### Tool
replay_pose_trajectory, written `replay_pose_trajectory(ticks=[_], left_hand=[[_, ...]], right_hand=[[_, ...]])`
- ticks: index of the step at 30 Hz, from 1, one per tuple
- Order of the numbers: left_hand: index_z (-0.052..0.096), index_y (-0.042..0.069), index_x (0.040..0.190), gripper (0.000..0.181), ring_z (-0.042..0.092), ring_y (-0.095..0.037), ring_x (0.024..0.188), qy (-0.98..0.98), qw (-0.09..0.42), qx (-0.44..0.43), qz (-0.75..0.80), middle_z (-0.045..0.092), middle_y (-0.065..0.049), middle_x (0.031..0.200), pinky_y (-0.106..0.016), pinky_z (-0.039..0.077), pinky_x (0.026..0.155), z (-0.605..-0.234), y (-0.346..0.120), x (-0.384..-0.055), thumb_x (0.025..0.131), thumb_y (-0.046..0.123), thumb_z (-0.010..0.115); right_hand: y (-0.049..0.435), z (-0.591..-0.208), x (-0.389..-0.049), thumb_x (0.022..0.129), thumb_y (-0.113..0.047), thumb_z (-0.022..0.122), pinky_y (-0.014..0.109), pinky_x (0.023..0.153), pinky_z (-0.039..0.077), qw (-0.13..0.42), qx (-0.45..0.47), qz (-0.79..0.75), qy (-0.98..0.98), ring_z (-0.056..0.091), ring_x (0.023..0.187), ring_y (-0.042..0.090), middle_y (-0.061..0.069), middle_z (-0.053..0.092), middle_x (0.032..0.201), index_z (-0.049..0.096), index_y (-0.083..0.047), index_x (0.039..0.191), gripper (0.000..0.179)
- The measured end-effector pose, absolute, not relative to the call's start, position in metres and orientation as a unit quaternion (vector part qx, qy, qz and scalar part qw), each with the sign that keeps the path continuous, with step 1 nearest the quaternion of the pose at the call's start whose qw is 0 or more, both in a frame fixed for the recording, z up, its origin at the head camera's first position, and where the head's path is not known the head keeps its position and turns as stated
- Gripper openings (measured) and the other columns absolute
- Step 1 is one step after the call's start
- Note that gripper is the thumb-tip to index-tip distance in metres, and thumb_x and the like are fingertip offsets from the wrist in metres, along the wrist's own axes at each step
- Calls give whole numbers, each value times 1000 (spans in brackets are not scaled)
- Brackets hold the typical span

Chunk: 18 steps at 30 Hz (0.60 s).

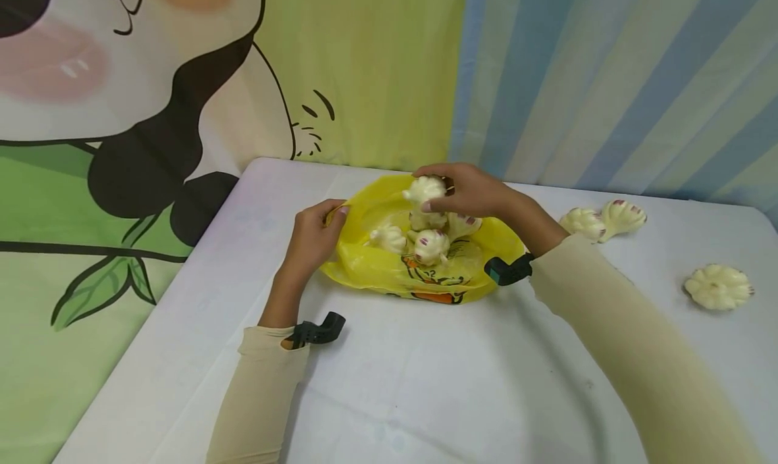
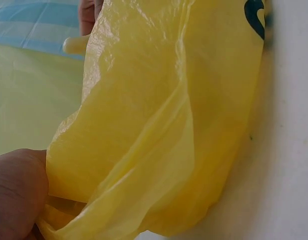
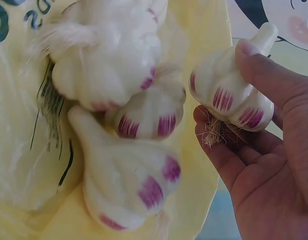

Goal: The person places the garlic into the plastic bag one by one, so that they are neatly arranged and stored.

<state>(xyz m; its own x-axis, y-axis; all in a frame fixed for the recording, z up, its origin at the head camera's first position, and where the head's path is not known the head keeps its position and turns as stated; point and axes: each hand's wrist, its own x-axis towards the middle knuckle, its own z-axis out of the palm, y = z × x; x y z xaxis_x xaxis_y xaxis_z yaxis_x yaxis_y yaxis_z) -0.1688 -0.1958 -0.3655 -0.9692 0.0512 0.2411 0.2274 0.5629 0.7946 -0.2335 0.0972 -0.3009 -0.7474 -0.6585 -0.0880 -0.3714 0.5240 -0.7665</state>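
Observation:
A yellow plastic bag (image 1: 365, 268) lies open on the table, with several white, purple-streaked garlic bulbs (image 1: 432, 246) inside. My left hand (image 1: 313, 238) pinches the bag's left rim between thumb and fingers; in the left wrist view the bag's folds (image 2: 139, 150) hide most of the fingers. Over the bag's far side, my right hand (image 1: 468, 192) holds one garlic bulb (image 3: 233, 90) between thumb and fingers, its dry roots facing the fingertips. Beside it in the right wrist view, other bulbs (image 3: 129, 185) rest in the bag.
Two garlic bulbs (image 1: 621, 219) lie together on the white table (image 1: 389, 383), right of the bag. Another bulb (image 1: 719, 287) sits alone farther right. Behind the table hangs a printed cloth (image 1: 371, 72) with a panda and stripes.

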Motion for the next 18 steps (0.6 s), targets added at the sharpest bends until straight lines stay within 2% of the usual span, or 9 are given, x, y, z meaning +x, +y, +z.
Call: replay_pose_trajectory(ticks=[8, 18], left_hand=[[69, 3, 118, 32, 61, -20, 101, -879, 106, -88, -457, 68, -10, 114, -38, 49, 89, -365, -196, -169, 102, 27, 54], [68, 3, 119, 32, 61, -20, 99, -879, 102, -90, -456, 67, -10, 115, -38, 49, 86, -364, -196, -169, 102, 26, 54]], right_hand=[[82, -299, -240, 92, -19, 70, 41, 89, 48, 191, -327, -361, 852, 58, 105, 23, 10, 57, 124, 45, -9, 146, 60], [59, -302, -240, 90, -22, 72, 40, 89, 47, 200, -336, -330, 859, 57, 105, 22, 9, 57, 128, 46, -12, 146, 62]])
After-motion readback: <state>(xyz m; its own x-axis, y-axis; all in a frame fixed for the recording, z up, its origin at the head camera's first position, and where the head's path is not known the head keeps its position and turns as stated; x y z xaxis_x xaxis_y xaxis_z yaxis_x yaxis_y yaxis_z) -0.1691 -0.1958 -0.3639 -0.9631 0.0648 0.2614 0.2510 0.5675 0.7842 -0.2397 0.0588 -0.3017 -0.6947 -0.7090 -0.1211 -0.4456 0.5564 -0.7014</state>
